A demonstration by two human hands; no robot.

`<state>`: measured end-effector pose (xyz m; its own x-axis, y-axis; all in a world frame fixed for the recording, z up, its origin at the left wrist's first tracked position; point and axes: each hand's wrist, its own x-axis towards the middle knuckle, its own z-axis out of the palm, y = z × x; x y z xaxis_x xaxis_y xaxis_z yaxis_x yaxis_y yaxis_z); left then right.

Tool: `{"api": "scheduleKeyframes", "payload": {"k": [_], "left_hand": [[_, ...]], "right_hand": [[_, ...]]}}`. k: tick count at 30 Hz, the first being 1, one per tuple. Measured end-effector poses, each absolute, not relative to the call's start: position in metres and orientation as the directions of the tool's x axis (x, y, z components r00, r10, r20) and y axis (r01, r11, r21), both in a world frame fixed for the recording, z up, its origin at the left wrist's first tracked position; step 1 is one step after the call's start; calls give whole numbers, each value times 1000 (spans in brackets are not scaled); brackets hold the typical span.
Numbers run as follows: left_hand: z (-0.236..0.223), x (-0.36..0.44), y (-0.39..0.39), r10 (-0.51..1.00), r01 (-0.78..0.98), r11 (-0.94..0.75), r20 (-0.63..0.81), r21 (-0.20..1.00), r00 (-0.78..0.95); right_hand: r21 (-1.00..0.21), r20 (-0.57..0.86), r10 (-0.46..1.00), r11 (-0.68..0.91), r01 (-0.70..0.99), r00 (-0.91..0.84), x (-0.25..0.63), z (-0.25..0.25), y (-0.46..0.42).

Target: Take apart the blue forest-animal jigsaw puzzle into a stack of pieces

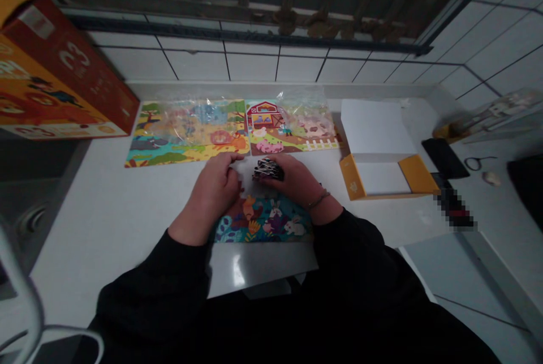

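A partly assembled jigsaw puzzle (254, 222) with white rabbits and plants lies on the counter in front of me. Above its upper edge, my right hand (292, 177) grips a stack of jigsaw pieces (268, 168), dark with pale edges. My left hand (218, 183) is at the puzzle's upper left edge, its index finger stretched forward and the thumb a little apart. Nothing shows between those fingers, though the undersides are hidden. Behind the hands lie a safari picture puzzle (169, 151) and a farm picture puzzle (271, 140), side by side.
Crumpled clear plastic (186, 120) covers parts of the back puzzles. An open white and yellow box (382, 149) stands at right, near a dark phone-like object (445, 157). A large orange box (63, 69) stands at left, above a sink (29, 211). A tiled wall closes the back.
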<state>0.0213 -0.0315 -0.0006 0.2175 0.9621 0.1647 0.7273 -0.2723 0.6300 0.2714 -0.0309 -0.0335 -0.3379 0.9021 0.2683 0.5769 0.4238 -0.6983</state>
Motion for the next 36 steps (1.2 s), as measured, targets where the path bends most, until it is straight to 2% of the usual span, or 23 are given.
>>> {"api": "scheduleKeyframes", "payload": {"k": [2, 5, 7, 9, 14, 17, 20, 23, 26, 29, 31, 36], "left_hand": [[3, 1, -31, 963, 784, -266, 189, 562, 191], [8, -30, -42, 992, 890, -106, 106, 444, 65], [10, -43, -56, 998, 941, -49, 51, 335, 34], [9, -47, -74, 1000, 955, -22, 15, 297, 19], [0, -38, -101, 999, 915, -34, -12, 403, 42], [-2, -35, -101, 997, 851, -2, -64, 526, 41], [2, -33, -98, 987, 684, 139, -152, 716, -41], [9, -27, -97, 950, 406, 311, -285, 859, -124], [14, -17, -97, 883, 153, 467, -449, 871, -138], [16, -10, -95, 842, 16, 538, -536, 843, -58], [16, -9, -94, 824, -12, 567, -567, 824, 8], [16, -6, -91, 821, 83, 567, -570, 820, 27]], "right_hand": [[-709, 286, 911, 410, 574, -297, 272, -35, -31], [-737, 309, 927, 373, 563, -211, 273, -36, -30], [-755, 306, 936, 348, 556, -171, 272, -35, -29], [-769, 303, 941, 334, 545, -149, 272, -34, -28], [-806, 265, 959, 279, 522, -103, 270, -34, -28], [-811, 231, 966, 255, 526, -112, 269, -34, -28], [-810, 233, 966, 256, 527, -111, 269, -34, -28], [-821, 232, 970, 235, 521, -72, 269, -35, -27], [-837, 215, 976, 202, 509, -33, 268, -37, -27], [-847, 212, 977, 191, 496, -14, 268, -39, -26], [-851, 216, 976, 194, 488, -12, 268, -40, -25], [-853, 231, 973, 210, 479, -15, 268, -40, -25]]}}
